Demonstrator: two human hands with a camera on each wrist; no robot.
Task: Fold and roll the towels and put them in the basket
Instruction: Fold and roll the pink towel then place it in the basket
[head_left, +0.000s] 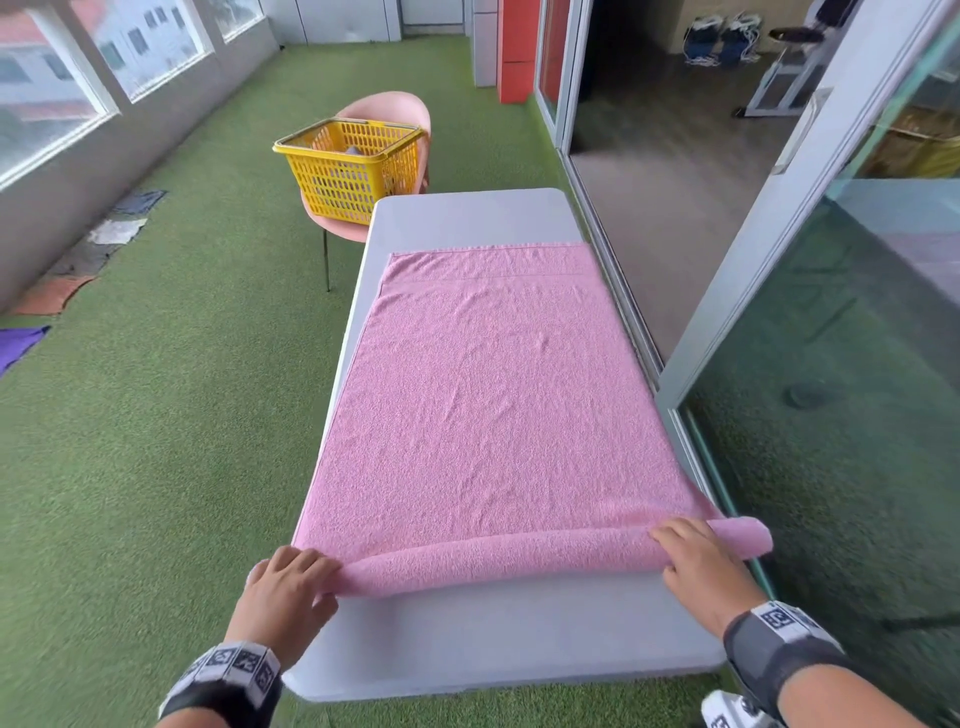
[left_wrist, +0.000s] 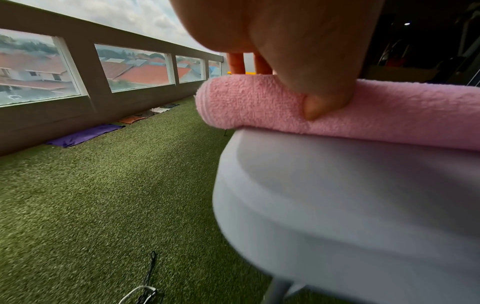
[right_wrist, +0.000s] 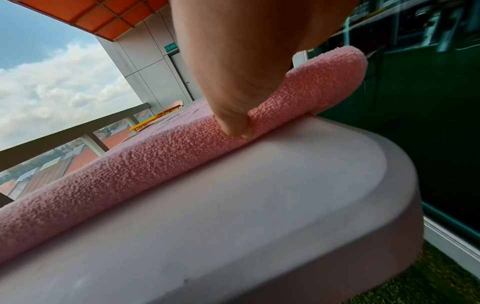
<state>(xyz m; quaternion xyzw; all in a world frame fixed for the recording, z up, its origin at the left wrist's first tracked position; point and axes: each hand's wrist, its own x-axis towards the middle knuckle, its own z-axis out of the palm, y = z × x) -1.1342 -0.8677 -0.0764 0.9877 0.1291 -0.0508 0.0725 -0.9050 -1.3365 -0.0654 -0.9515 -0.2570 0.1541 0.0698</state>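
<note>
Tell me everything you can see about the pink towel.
The pink towel is fuzzy terry cloth, lightly wrinkled, spread flat lengthwise on the grey table. Its near end is rolled into a slim tube. The left hand and right hand grip the roll's two ends; the right end overhangs the table edge.

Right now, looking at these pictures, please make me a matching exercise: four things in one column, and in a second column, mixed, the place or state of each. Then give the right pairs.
Column A
1. pink towel
2. yellow basket
3. left hand
4. purple cloth

Column B
a. on the pink chair
b. flat on the grass by the wall
c. spread on the table, near edge rolled
d. gripping the roll's left end

Pairs: 1-c, 2-a, 3-d, 4-b
</note>
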